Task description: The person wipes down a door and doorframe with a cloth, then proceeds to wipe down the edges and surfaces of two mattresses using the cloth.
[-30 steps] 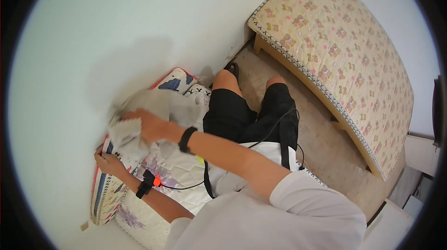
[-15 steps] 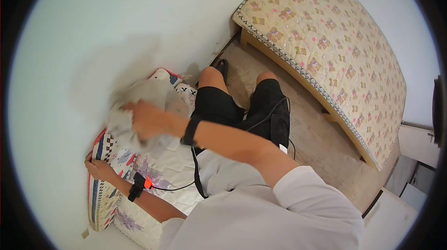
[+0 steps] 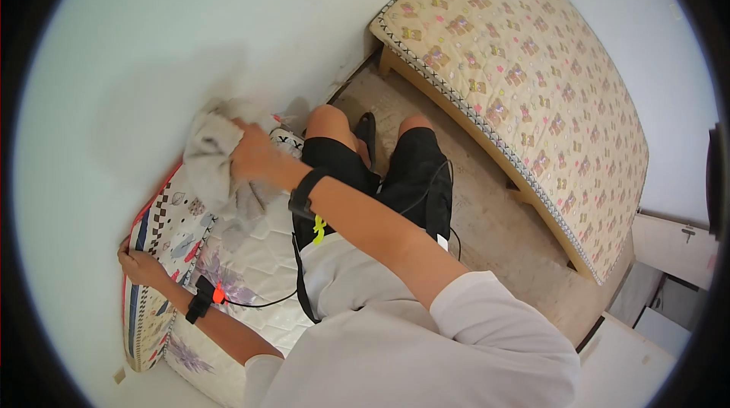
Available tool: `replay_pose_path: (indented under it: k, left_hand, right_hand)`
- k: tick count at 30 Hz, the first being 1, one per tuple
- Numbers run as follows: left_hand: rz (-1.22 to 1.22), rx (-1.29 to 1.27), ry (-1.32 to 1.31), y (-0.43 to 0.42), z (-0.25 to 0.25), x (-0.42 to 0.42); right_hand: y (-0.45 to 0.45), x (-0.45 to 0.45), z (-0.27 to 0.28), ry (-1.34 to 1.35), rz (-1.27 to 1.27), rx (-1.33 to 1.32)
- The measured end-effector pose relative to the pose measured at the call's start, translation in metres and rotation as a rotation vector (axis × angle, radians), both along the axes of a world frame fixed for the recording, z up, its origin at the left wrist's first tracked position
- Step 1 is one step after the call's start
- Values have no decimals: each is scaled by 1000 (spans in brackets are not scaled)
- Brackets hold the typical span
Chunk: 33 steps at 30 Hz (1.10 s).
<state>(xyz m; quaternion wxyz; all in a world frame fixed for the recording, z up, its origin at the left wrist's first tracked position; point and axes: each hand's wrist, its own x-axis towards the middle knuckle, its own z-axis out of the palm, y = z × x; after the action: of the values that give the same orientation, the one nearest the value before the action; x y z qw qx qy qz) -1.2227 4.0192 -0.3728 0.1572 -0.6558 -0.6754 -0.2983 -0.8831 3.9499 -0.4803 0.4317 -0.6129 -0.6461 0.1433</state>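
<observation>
My right hand [image 3: 255, 153] is closed on a crumpled light-grey cloth [image 3: 213, 146], which is slightly blurred. The cloth hangs over the far end of a thin patterned mattress pad [image 3: 179, 214] with a red edge. My left hand [image 3: 144, 265] grips the pad's wall-side edge, its fingers curled around the rim. That edge is raised against the wall, and the pad bends upward along it. Under the pad lies a white quilted mattress [image 3: 243, 256] with purple flowers. Part of the pad is hidden behind the cloth and my right hand.
A pale wall [image 3: 84, 142] runs close along the left. To the right stands a wooden bed frame with a bear-print mattress [image 3: 525, 96]. Brown floor [image 3: 487, 218] lies between the beds. A cable [image 3: 262, 304] runs from my left wrist strap.
My right hand has moved the cloth up and away from the pad's middle, uncovering more of its pattern. My left hand keeps its grip on the edge. The whole view has shifted slightly.
</observation>
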Motion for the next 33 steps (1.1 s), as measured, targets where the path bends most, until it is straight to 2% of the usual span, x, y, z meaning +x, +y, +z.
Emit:
replay_pose_path:
  k: [2,5,7,9,11,14,15,18,21,24,27,30,32,33]
  left_hand:
    - [30,-5,25,0,0,1]
    - [20,22,18,3,-3,-2]
    - [1,33,13,2,-3,-1]
    - [-5,23,25,-1,-1,1]
    - [-12,24,17,0,-2,0]
    - [-10,30,19,3,-4,-4]
    - [-5,34,20,2,-4,-3]
    - [-27,55,8,1,-3,-2]
    - [-19,75,-6,-2,-1,3]
    - [-12,45,-72,-3,1,8]
    - [13,48,12,-4,3,9]
    - [-2,66,36,-2,1,5]
    - [-24,101,1,0,-1,4]
    - [-36,115,-15,0,-2,4]
  right_hand:
    - [-9,18,16,26,-104,-153]
    - [-5,1,20,-132,-161,-111]
    - [-7,-18,36,-212,-81,-209]
    - [-16,-42,50,-196,-37,-154]
    - [-25,-67,57,-77,-38,62]
    - [-39,-79,79,-143,210,16]
    - [-39,-81,79,-81,252,55]
    - [-39,-64,64,58,244,208]
    - [-29,-46,32,72,143,221]
    - [-25,-15,34,303,15,-131]
    - [-2,-1,29,94,-93,-73]
    - [3,-6,36,8,-61,-224]
    - [0,-21,40,-146,-19,-177]
    - [-6,-34,43,-142,30,-151]
